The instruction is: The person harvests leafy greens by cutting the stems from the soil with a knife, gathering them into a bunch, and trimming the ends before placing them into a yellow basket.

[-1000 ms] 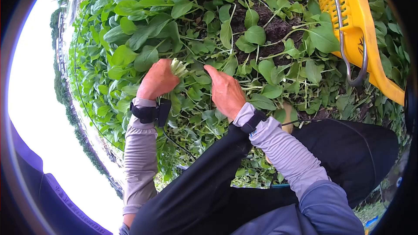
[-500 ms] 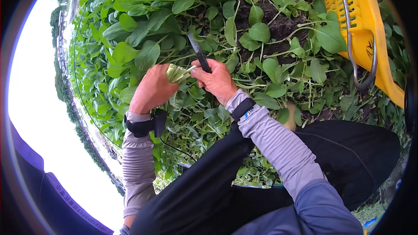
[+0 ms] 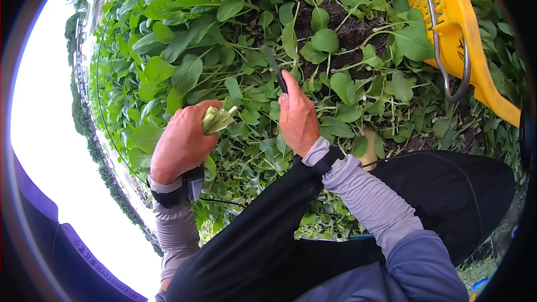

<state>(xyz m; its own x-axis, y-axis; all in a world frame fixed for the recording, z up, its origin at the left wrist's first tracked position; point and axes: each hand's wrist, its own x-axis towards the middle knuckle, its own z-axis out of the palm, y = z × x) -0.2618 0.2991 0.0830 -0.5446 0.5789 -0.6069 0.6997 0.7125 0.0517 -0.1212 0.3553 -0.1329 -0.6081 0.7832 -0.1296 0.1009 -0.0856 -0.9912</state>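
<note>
My left hand (image 3: 185,141) is closed round a bunch of leafy greens (image 3: 219,119). The pale cut stem ends stick out towards the right, while the leaves are mostly hidden behind the hand. In my right hand (image 3: 298,116) is a knife (image 3: 276,71), its dark handle gripped under the fingers and its blade pointing up and left over the plants. The blade is apart from the stems. Beneath both hands lie low green leaves and loose cut stalks (image 3: 254,151).
A yellow plastic crate (image 3: 464,39) with a metal handle (image 3: 433,28) stands at the upper right. Dense leafy plants (image 3: 173,39) grow at upper left. Bare dark soil (image 3: 352,31) shows in the middle. My black-trousered knees (image 3: 251,229) fill the lower part.
My hands have moved apart: the left drew down and left with the bunch, the right went right and slightly down with the knife. My right fingers have left the stem ends.
</note>
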